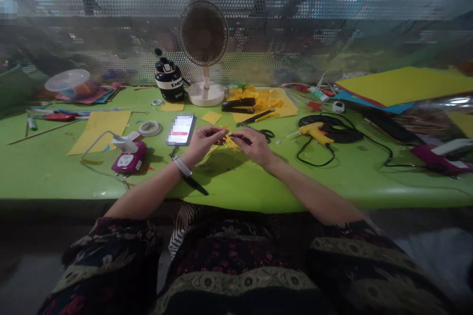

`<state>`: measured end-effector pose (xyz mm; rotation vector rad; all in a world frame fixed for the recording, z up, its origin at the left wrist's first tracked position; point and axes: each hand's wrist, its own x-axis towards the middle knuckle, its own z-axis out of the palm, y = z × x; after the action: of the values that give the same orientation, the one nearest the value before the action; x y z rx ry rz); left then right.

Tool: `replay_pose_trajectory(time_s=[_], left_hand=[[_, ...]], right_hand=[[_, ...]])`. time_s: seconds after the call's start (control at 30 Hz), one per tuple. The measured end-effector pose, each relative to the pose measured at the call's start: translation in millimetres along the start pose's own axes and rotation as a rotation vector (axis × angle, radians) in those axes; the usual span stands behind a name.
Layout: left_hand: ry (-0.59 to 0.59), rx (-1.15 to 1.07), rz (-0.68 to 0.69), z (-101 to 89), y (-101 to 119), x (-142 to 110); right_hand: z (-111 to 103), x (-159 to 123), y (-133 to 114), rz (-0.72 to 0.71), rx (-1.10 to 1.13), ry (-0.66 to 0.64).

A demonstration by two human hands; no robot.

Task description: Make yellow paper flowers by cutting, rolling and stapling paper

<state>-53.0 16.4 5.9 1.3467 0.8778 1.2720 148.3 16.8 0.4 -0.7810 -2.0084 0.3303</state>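
Note:
My left hand [205, 141] pinches a small, jagged piece of yellow paper [231, 143] above the middle of the table. My right hand [256, 144] is closed at its right side, thumb and fingers around a short, dark, thin tool [236, 137] whose kind I cannot make out. The tool's tip points at the yellow paper. To the left of my left hand lies a phone [180, 130] with a lit screen. Black scissors handles [267, 134] show just behind my right hand.
Behind my hands stand a fan [204, 39], a black bottle [170, 83] and a black stapler [238, 105]. A yellow glue gun [316, 133] with its cord lies to the right. A purple power socket [129, 158] sits left, near yellow paper [99, 128]. Coloured sheets [402, 86] lie far right.

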Motion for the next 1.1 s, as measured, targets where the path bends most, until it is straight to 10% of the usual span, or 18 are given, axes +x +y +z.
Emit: replay_pose_trajectory(time_s=[1.1], left_hand=[[0.007,0.005,0.041,-0.1,-0.5,-0.6]], right_hand=[[1.1,-0.9,-1.8,0.036,-0.003,-0.026]])
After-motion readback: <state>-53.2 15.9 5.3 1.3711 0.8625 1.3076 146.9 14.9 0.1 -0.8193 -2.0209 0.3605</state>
